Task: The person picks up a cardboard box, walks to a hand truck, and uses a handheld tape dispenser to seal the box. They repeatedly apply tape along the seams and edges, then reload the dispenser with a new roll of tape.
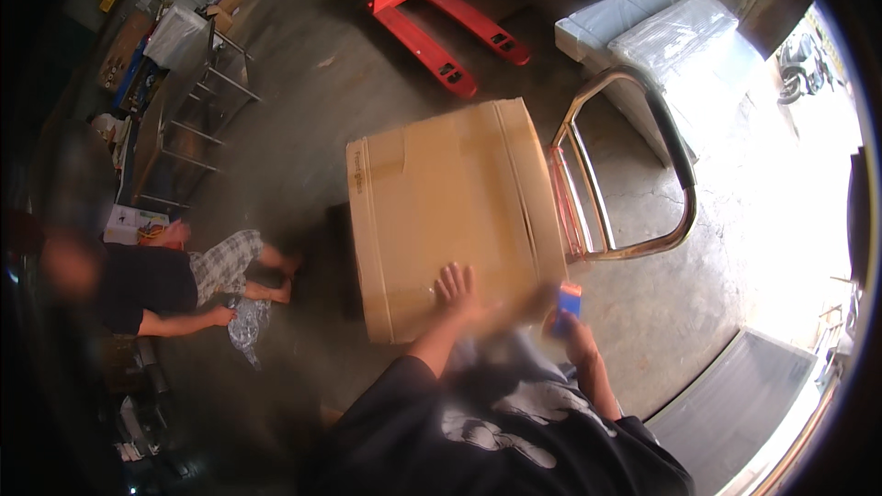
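A large brown cardboard box stands right in front of me, its taped top facing up. My left hand rests flat on the near part of that top, fingers spread and holding nothing. Just off the box's near right corner, my right hand is closed round a small blue block-shaped object with an orange end; its exact kind is unclear. Against the box's right side rises the chrome handle of a trolley, with a black grip and reddish cord strung along its frame.
Beyond the box lies a red pallet jack. Plastic-wrapped bulky goods stand at the far right. On the left are a metal rack and another person holding clear plastic. A grey panel lies near right.
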A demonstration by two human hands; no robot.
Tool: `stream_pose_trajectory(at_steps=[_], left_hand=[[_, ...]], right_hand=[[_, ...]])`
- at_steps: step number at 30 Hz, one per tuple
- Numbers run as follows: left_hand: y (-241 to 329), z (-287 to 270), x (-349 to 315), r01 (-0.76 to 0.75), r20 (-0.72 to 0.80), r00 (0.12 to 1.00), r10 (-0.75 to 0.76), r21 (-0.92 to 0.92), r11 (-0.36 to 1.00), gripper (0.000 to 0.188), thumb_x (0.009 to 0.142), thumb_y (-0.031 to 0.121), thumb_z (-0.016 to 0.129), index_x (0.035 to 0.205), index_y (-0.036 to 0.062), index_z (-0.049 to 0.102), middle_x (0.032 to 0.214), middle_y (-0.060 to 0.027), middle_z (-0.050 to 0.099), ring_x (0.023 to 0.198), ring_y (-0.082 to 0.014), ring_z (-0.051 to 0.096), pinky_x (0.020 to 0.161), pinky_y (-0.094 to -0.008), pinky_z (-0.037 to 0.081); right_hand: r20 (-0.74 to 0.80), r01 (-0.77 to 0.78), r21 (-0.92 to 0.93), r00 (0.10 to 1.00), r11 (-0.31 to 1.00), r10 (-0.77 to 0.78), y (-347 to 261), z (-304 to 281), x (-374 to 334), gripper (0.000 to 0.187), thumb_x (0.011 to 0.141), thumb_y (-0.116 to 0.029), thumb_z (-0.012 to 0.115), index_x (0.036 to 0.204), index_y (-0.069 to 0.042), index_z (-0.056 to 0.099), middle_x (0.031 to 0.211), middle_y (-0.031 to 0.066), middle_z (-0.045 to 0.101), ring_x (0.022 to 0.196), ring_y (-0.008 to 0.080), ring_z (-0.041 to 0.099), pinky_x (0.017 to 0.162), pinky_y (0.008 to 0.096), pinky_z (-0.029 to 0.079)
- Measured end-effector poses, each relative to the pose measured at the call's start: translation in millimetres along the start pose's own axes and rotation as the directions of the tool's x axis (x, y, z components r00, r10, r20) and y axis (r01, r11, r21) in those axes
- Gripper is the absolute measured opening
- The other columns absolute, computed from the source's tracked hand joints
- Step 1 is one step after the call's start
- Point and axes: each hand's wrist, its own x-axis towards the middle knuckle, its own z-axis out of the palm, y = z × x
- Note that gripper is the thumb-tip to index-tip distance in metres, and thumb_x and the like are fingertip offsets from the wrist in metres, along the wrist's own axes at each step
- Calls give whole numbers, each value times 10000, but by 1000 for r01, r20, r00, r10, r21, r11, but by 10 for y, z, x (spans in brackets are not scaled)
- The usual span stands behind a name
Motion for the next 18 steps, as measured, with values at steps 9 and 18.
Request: stream_pose_trajectory(at_steps=[9,18], left_hand=[[36,82,45,49,35,998,-51,59,997,1348,816,870,534,1632,50,-157,1635,-324,-292,1491,-515,-319,1168,-710,-136],[79,-105,-28,42,45,998,-41,-21,999,1243,872,819,518,1650,45,-66,1664,-300,-241,1522,-507,-255,1210,-672,-66]], right_hand=[[8,161,-405,985,900,-173,-311,-76,-453,376,1038,-347,579,1034,4,712,929,45,692,848,155,651,762,310,514],[-125,310,-397,914,864,-386,-513,-313,-887,409,1035,-349,532,1001,27,689,889,132,736,820,250,728,785,378,571]])
